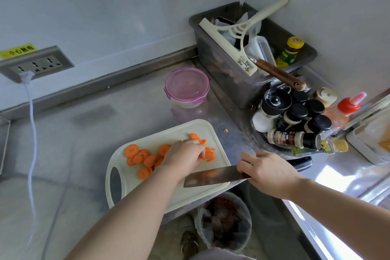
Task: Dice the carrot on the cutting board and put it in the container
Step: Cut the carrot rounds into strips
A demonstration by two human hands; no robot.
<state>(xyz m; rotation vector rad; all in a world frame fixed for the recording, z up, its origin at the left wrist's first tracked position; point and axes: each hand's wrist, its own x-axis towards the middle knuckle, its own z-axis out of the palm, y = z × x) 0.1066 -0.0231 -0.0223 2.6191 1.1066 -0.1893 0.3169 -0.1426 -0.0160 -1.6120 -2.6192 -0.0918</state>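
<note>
Left grip (183, 153) curled on carrot strips (211, 154), right grip (268, 172) clamped on knife (211, 178); dicing midway, crosswise cuts next.

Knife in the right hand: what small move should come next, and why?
Probably lower the knife across the carrot strips that the left hand holds at the right end of the cutting board, cutting them into dice. The right hand holds the blade clear of them, they are long strips rather than cubes, and the container has its lid on.
</note>
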